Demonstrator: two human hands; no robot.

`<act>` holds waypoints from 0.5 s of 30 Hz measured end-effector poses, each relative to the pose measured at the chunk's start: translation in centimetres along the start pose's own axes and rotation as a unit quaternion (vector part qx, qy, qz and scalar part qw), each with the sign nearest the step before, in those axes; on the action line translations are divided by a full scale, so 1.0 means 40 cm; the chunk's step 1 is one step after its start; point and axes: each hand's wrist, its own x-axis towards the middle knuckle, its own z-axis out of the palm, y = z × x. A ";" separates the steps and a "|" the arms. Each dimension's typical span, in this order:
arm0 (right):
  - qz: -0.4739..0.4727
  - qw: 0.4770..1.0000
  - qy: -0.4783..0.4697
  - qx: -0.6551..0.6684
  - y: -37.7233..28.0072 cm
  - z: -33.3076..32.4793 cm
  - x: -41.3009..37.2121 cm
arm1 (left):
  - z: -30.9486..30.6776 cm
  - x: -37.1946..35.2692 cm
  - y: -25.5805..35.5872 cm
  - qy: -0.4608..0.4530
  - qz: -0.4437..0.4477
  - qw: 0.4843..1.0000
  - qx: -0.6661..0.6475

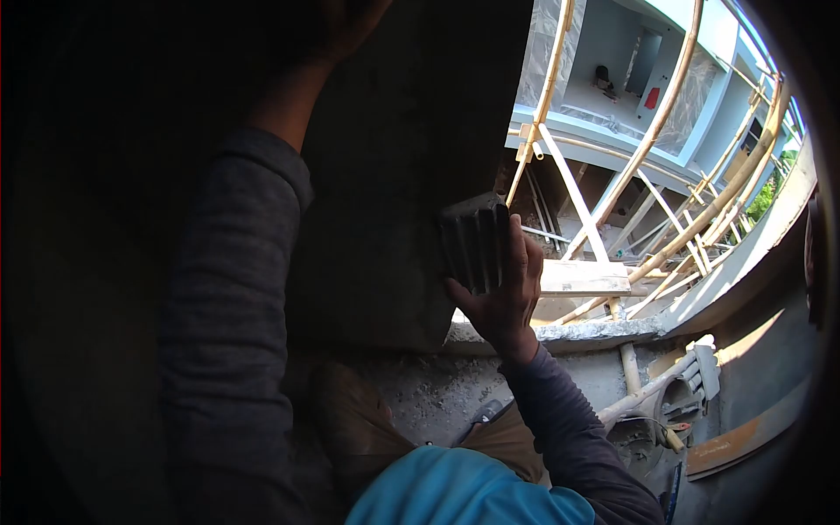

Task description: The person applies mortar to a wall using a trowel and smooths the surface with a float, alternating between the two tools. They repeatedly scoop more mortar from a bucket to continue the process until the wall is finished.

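- Fingers of my right grip are clasping a ribbed block just off centre, toward three o'clock.
- My left grip is sitting in shadow at eleven o'clock; I cannot tell its state.

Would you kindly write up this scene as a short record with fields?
Left hand: raised at the top edge, in deep shadow and partly cut off; grip cannot be told
Right hand: fingers and thumb around the held item
Held item: dark grey ridged block, material unclear
Nearby surface: dark, flat wall; contact with the block cannot be told
Beyond the ledge: tan bamboo scaffolding
Ledge: rough, pale masonry-like edge
Clothing: bright blue shirt, grey sleeves
Light: bright outside, dim at left
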 end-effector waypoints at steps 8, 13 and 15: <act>-0.156 0.977 0.081 -0.122 0.002 -0.021 0.270 | -0.008 0.001 0.012 -0.014 -0.033 0.999 -0.004; -0.203 0.966 0.093 -0.131 -0.029 -0.069 0.411 | 0.021 -0.010 -0.004 0.022 -0.024 0.999 -0.029; -0.203 0.965 0.080 -0.147 -0.048 -0.076 0.440 | 0.018 -0.013 0.012 0.036 -0.036 0.998 -0.028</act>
